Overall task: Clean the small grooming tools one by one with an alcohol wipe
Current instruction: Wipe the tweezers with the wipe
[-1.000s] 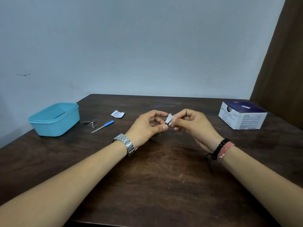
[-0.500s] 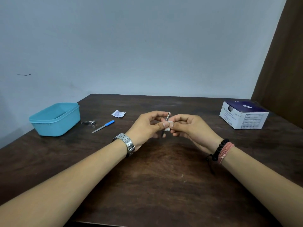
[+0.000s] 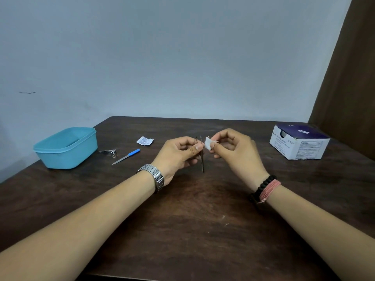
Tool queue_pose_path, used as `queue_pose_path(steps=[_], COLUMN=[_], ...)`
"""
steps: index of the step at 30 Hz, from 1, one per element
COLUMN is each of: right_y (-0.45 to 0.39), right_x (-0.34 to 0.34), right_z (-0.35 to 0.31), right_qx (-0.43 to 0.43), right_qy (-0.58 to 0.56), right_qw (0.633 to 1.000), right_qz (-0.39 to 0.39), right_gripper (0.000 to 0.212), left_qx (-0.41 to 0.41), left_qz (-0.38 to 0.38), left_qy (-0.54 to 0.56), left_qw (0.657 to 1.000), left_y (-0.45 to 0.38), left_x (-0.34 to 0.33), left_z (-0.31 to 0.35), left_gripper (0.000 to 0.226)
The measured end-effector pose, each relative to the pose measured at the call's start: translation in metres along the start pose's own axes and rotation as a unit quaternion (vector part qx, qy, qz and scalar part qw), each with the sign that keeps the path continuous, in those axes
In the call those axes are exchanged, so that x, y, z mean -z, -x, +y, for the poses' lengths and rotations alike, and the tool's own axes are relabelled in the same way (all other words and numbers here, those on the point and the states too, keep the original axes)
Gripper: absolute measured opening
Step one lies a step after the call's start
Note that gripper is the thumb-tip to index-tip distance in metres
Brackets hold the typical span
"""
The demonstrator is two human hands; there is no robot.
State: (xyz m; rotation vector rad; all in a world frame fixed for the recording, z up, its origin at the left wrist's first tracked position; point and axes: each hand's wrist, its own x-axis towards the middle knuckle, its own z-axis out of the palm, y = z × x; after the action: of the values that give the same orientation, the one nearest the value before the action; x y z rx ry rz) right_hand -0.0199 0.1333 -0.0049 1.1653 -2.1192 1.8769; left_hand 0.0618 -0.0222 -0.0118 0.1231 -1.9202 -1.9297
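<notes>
Our left hand [image 3: 180,155] pinches the tweezers [image 3: 201,157], stiff, light and slippery, at mid-shaft; our right hand [image 3: 233,151] pinches the soft wipe [image 3: 208,143].

Plain room: wooden table [image 3: 203,220], bare wall [image 3: 162,57]

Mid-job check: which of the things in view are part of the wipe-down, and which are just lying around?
In the job:
- tweezers, held in the left hand
- wipe, pinched in the right hand
- nail clipper and nail file, lying on the table
- swab box

Lying about:
- torn wrapper
- blue tub
</notes>
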Motion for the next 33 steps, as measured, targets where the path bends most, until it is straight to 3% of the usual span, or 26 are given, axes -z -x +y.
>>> queue_pose_path(steps=[4,12,16,25,28,30,33], right_y=[0.002,0.005,0.005,0.009,0.009,0.009,0.008], right_x=[-0.003,-0.002,-0.003,-0.002,-0.005,-0.007,-0.009], right_z=[-0.005,-0.004,-0.006,-0.012,-0.008,-0.006,-0.004], right_qx=[0.062,0.089,0.09,0.112,0.115,0.115,0.113], right_qy=[0.073,0.134,0.107,0.1,0.109,0.117,0.121], right_qw=[0.995,0.984,0.989,0.988,0.986,0.984,0.984], right_qz=[-0.014,-0.078,-0.058,-0.038,-0.056,-0.063,-0.065], right_gripper=[0.01,0.006,0.006,0.011,0.012,0.012,0.012], left_qx=[0.008,0.002,-0.019,-0.079,-0.087,-0.065,0.037], left_qz=[-0.015,0.037,0.02,0.159,0.23,0.286,0.315], left_qy=[0.033,0.069,0.011,-0.139,-0.269,-0.392,-0.555], left_qw=[0.999,0.997,1.0,0.974,0.931,0.872,0.769], left_y=[0.002,-0.001,-0.001,0.003,0.012,0.016,0.014], left_x=[-0.002,0.006,0.009,0.092,0.154,0.198,0.246], left_z=[0.001,0.007,0.014,0.069,0.098,0.112,0.114], left_gripper=[0.002,0.005,0.003,0.005,0.011,0.012,0.012])
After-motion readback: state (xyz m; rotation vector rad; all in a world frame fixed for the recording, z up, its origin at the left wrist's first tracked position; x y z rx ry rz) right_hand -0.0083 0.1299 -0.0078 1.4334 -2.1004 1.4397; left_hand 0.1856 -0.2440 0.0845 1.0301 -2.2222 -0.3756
